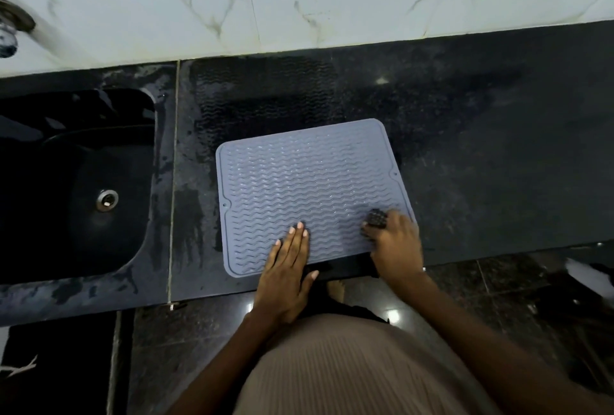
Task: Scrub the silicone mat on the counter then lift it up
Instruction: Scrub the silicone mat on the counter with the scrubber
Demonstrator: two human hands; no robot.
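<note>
Grey silicone mat (pixel 309 195) flat on dark wet surface (pixel 481 155) right of sink (pixel 76 182); left hand (pixel 287 268) pressing its near edge, fingers straight; right hand (pixel 395 245) gripping dark scrubber (pixel 376 219) at its near-right corner.

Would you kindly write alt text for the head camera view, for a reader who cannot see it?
A grey wavy-ribbed mat lies on a dark wet counter; the left hand presses flat on its near edge while the right hand holds a dark scrubber on it. A sink sits to the left.
</note>
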